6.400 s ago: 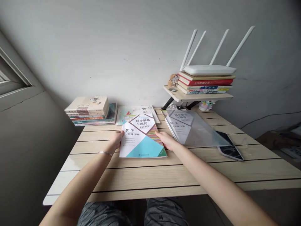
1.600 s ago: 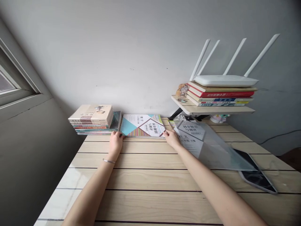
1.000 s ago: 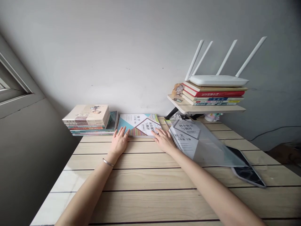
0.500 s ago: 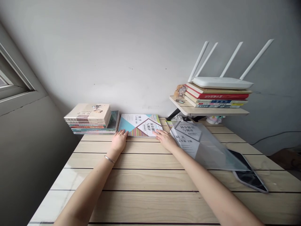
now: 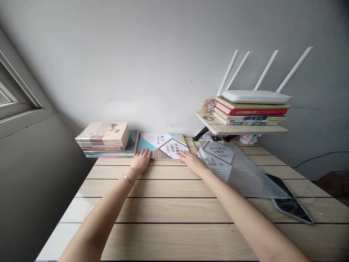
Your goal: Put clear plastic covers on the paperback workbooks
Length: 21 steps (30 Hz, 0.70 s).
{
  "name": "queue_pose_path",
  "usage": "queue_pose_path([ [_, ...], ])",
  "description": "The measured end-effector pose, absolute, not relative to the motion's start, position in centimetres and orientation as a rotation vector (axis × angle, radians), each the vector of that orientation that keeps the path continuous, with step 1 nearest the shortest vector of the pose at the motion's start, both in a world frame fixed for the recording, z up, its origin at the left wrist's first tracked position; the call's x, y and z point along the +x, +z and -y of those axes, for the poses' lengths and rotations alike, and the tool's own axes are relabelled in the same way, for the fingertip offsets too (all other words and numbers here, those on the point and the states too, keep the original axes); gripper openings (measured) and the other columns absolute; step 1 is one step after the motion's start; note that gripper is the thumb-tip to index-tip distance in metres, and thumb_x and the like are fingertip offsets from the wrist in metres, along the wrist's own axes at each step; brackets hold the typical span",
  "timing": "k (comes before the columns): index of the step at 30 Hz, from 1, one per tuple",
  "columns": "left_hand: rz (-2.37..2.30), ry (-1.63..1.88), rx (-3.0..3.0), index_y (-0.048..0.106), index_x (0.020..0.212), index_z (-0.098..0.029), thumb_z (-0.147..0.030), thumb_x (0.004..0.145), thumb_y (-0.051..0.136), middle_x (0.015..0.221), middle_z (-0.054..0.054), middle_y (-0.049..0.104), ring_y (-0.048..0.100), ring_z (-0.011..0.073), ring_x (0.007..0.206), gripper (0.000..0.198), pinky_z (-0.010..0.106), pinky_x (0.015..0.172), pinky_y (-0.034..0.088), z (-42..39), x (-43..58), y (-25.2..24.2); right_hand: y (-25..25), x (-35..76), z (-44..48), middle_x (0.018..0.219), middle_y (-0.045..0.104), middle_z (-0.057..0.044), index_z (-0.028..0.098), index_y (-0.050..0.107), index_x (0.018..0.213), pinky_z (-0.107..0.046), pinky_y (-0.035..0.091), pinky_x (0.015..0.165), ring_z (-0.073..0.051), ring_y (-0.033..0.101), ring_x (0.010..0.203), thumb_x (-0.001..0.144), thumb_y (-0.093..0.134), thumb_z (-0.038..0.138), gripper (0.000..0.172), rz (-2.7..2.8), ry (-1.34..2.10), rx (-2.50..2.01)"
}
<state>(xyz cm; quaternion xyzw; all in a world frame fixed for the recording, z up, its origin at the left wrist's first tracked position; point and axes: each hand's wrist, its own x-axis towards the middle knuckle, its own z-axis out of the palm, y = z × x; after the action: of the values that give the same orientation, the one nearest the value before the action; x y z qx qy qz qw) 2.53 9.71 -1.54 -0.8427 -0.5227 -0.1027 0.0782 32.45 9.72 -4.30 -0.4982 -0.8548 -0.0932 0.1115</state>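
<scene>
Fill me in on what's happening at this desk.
A person's left hand and right hand are spread open, fingers on the near edge of a blue-and-white workbook lying sideways by the wall. To its left sits a stack of books. To its right, a translucent plastic sheet covers another workbook and overlaps part of a phone.

Workbook [image 5: 162,143] partly hidden behind both hands [image 5: 141,161] [image 5: 193,163], phone [image 5: 296,209] partly beneath translucent folder [image 5: 247,178]
</scene>
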Motion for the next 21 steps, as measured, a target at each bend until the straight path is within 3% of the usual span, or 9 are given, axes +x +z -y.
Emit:
queue_pose_path([
  [8, 1.597, -0.348, -2.524, 0.050, 0.129, -0.023, -0.005, 0.087, 0.037, 0.139, 0.015, 0.046, 0.042, 0.0248, 0.128, 0.048, 0.045, 0.102, 0.036, -10.0, 2.5, -1.8, -4.1, 32.5, -10.1, 0.138, 0.048, -0.004, 0.027, 0.049, 0.133, -0.039, 0.040, 0.104, -0.021, 0.044, 0.128, 0.088, 0.045, 0.014, 0.046, 2.491, -0.229, -1.427],
  [15, 1.620, -0.342, -2.505, 0.044, 0.135, -0.018, -0.003, 0.087, 0.030, 0.142, 0.017, 0.041, 0.037, 0.0274, 0.132, 0.052, 0.053, 0.106, 0.028, -8.7, 2.7, -1.9, -4.1, 31.9, -8.8, 0.143, 0.041, -0.010, 0.020, 0.044, 0.137, -0.045, 0.035, 0.106, -0.026, 0.036, 0.133, 0.090, 0.044, 0.019, 0.047, 2.462, -0.266, -1.535],
  [18, 1.597, -0.338, -2.527, 0.040, 0.138, -0.017, -0.005, 0.087, 0.029, 0.145, 0.014, 0.036, 0.033, 0.0234, 0.135, 0.053, 0.046, 0.110, 0.023, -7.6, 2.3, -2.2, -4.7, 31.6, -8.0, 0.143, 0.040, -0.009, 0.021, 0.041, 0.138, -0.051, 0.030, 0.107, -0.026, 0.035, 0.133, 0.091, 0.040, 0.021, 0.047, 2.425, -0.274, -1.531],
  [21, 1.625, -0.334, -2.540, 0.039, 0.138, -0.014, -0.010, 0.089, 0.029, 0.144, 0.014, 0.039, 0.034, 0.0223, 0.134, 0.051, 0.041, 0.110, 0.026, -7.2, 1.7, -2.1, -4.9, 31.1, -7.5, 0.142, 0.042, -0.008, 0.020, 0.042, 0.138, -0.051, 0.029, 0.107, -0.026, 0.037, 0.132, 0.093, 0.034, 0.021, 0.046, 2.431, -0.227, -1.546],
])
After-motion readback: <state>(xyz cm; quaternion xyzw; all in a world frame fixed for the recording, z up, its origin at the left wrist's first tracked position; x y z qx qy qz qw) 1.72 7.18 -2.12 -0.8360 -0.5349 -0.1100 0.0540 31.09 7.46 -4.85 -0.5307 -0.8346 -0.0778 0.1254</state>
